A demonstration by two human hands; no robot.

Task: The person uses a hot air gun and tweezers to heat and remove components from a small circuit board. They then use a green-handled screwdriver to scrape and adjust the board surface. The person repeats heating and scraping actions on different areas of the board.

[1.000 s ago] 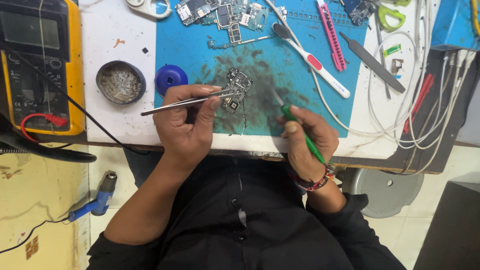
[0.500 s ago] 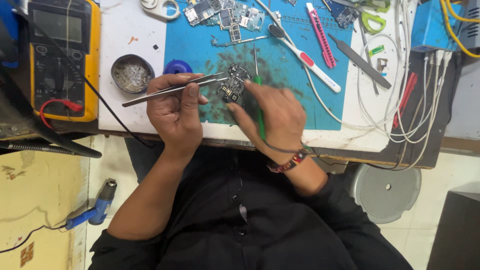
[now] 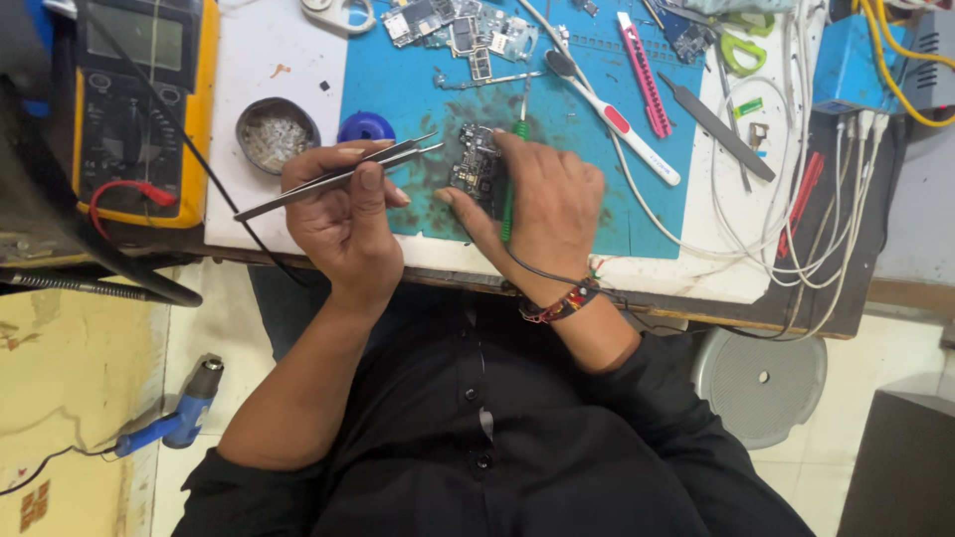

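From the head view, my left hand (image 3: 343, 214) pinches the steel tweezers (image 3: 338, 177), fingers narrow around the shafts, tips aimed toward the small circuit board (image 3: 477, 167) on the blue mat (image 3: 418, 89) so they can reach its parts. My right hand (image 3: 542, 199) lies on the board's right side, fingers closed around the green-handled soldering iron (image 3: 509, 184), steadying both. A tin of solder scraps (image 3: 277, 134) sits near on the white surface (image 3: 261, 70), beside the yellow multimeter (image 3: 134, 104).

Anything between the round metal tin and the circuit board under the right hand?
Head view: a blue round lid and the tweezers' tips, held by the left hand, lie between the tin and the circuit board.
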